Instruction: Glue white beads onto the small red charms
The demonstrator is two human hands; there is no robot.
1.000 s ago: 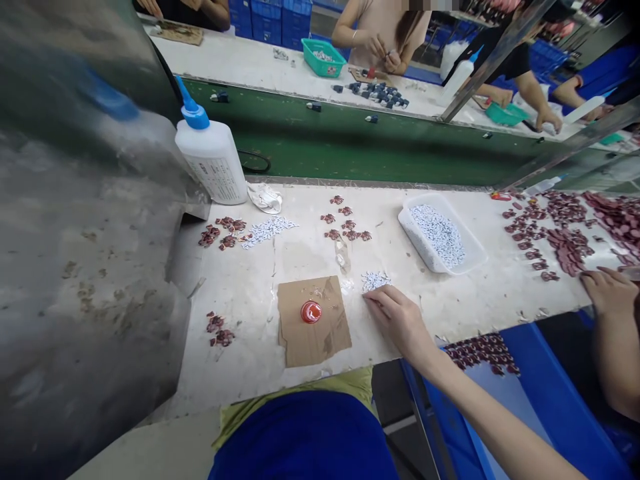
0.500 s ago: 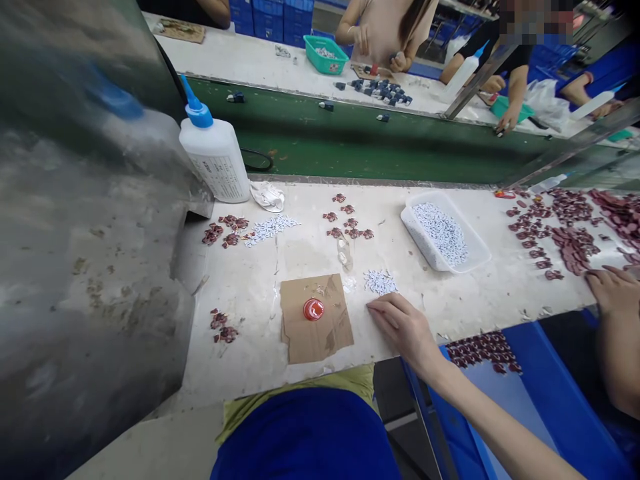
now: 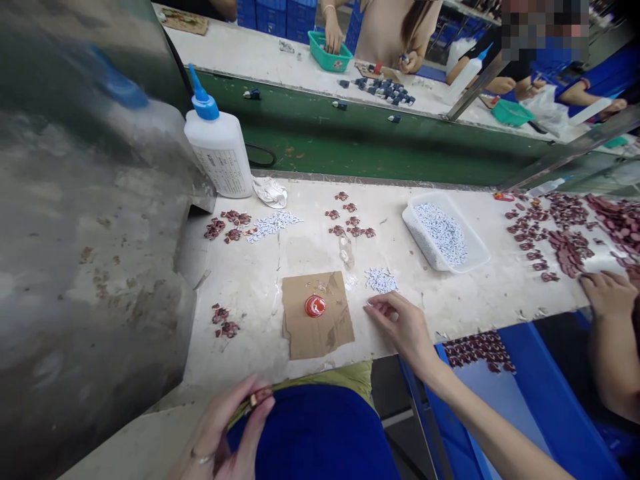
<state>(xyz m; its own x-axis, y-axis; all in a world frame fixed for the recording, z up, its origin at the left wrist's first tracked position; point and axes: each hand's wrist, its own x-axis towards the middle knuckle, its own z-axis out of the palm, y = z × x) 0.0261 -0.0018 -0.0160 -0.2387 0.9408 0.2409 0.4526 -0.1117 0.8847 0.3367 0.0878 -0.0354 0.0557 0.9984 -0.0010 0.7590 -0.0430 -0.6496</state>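
Observation:
My left hand (image 3: 227,427) is at the bottom, in front of the table edge. Its thumb and finger pinch a small brown figure piece (image 3: 260,398). Over the tabletop, my right hand (image 3: 403,327) has thumb and forefinger closed on a tiny white piece (image 3: 369,304). Just beyond those fingertips lies a little heap of white-and-blue pieces (image 3: 382,280). To the left, a red cap with glossy liquid (image 3: 315,306) rests on a cardboard square (image 3: 295,337). Several brown figure pieces (image 3: 354,231) lie behind the cardboard, and a few brown pieces (image 3: 227,329) to its left.
A clear tub (image 3: 475,263) of white pieces stands at back right. A white bottle with a blue nozzle (image 3: 223,157) stands beside a metal housing (image 3: 100,267) on the left. A neighbour's hand (image 3: 607,293) rests near brown parts. A blue bin (image 3: 540,373) sits below the edge.
My left hand has come into view from below with a brown figure piece. The right hand stays by the white heap, its fingertips raised slightly with a tiny white piece now visible.

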